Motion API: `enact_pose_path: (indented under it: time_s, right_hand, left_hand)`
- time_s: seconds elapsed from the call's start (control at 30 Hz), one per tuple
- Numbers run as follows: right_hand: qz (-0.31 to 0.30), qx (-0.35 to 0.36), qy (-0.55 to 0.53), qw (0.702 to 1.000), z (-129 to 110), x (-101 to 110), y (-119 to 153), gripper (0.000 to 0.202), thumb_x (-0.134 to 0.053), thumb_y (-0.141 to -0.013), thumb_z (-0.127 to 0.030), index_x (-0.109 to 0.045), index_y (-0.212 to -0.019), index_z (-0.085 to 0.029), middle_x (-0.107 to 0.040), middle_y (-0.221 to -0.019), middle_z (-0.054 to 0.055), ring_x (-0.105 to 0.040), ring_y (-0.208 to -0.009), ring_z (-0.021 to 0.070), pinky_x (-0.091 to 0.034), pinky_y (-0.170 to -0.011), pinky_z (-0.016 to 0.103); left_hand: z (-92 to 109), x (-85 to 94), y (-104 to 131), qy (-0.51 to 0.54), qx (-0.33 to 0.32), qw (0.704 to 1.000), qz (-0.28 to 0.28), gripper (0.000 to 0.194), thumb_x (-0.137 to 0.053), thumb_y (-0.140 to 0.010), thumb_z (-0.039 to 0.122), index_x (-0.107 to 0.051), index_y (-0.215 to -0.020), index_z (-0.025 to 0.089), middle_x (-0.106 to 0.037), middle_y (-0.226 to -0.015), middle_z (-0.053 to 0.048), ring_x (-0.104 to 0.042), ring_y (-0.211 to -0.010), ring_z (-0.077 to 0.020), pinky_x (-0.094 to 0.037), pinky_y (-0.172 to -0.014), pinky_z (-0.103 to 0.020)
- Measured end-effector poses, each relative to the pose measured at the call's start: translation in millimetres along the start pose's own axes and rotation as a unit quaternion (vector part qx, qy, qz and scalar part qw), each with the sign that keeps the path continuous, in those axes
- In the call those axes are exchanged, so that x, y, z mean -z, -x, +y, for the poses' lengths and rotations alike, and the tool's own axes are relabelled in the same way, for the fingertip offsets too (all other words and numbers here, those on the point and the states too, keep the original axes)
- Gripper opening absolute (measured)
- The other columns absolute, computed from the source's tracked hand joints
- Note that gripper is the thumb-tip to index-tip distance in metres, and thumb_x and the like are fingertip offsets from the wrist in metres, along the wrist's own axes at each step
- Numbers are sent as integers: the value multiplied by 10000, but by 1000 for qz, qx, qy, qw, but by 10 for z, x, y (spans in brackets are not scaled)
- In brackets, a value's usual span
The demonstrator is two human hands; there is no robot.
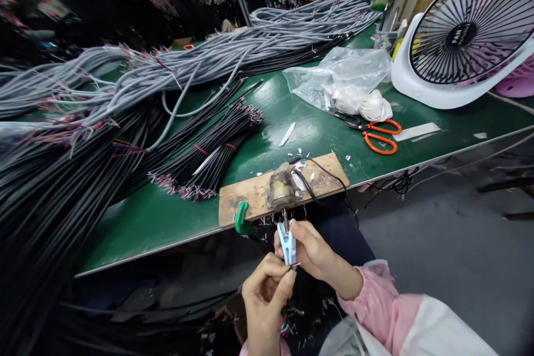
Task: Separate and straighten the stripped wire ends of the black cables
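Just off the table's front edge, my right hand (314, 248) is closed around a light blue clothespin (286, 245). The clothespin's upper end meets the metal shaft (285, 217) of a small motor (280, 189). That motor is fixed on a wooden board (246, 192). Below the clothespin, my left hand (267, 287) pinches the end of a thin black cable (293, 266). Small coloured wire ends show at its tip, beside the clothespin's lower end. Most of the cable is hidden by my fingers.
A green clamp (242, 218) grips the board at the table edge. Black cable bundles (208, 161) and long grey cables (200, 67) cover the left and back. Orange-handled scissors (381, 136), a plastic bag (342, 75) and a white fan (454, 61) lie or stand to the right.
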State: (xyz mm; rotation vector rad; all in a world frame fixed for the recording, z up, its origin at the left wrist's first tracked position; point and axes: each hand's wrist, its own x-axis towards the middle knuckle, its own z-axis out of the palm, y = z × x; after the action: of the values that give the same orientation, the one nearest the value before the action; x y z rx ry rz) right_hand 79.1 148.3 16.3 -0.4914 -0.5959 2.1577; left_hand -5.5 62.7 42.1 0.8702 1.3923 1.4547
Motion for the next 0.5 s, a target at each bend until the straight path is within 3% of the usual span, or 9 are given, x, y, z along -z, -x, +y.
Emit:
enact_pose_path:
  time_s: [0.27,0.4,0.5]
  right_hand:
    - [41,0,-9,999,71,190,201,584,-723,-785,-707,-715,-719,-128,-624,-609,21,-539,-565,118,-431,-570,235]
    - [37,-4,71,997,85,315,392,516,-715,-847,-630,-729,-784,-118,-614,-635,16,-536,-580,114,-409,-582,239]
    - [25,14,164,986,99,382,532,465,-688,-886,-587,-728,-848,-125,-604,-659,9,-513,-584,116,-410,-589,252]
  left_hand:
    - [-1,-12,57,22,22,1000,3,276,-786,-823,295,-637,-625,171,-441,-613,48,-369,-506,-85,-278,-471,-216]
    - [-106,49,108,29,56,998,-3,307,-783,-829,339,-634,-628,161,-456,-627,43,-383,-493,-69,-299,-471,-199]
    - [-268,109,119,41,125,991,-36,381,-800,-802,443,-612,-633,158,-440,-571,62,-299,-421,-39,-251,-408,-174]
